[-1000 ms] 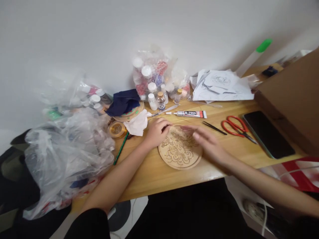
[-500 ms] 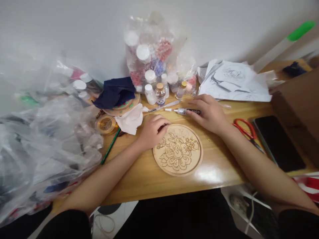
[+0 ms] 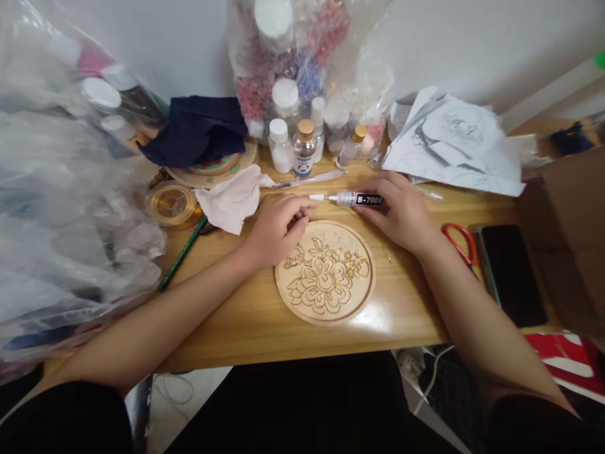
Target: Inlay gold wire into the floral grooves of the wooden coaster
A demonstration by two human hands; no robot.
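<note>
My right hand (image 3: pixel 399 211) grips the back end of a B-7000 glue tube (image 3: pixel 368 199), which lies nearly level above the wooden disc, its nozzle pointing left. A white cap (image 3: pixel 317 197) is at the nozzle's tip, close to the fingertips of my left hand (image 3: pixel 278 230). The fingers of that hand are curled together over the upper left rim of the round wooden disc (image 3: pixel 326 318); what they hold, if anything, is hidden. Gold wire (image 3: pixel 326 284) outlines a large flower and smaller ones on the disc. Pencilled lines show near its top.
Behind the hands stand small bottles (image 3: pixel 304 151), a pen-like tool (image 3: pixel 309 180) and bags of beads (image 3: pixel 283 63). A wire spool (image 3: pixel 172 205), tissue (image 3: pixel 234 198) and green pencil (image 3: pixel 182 255) lie left. Red-handled scissors (image 3: pixel 460 243), a phone (image 3: pixel 513 274) and paper sketches (image 3: pixel 454 142) are right.
The camera view has tilted down and come closer. My right hand has gone from resting over the tube to gripping it, and the B-7000 label shows more fully. My left fingertips are closer to the cap.
</note>
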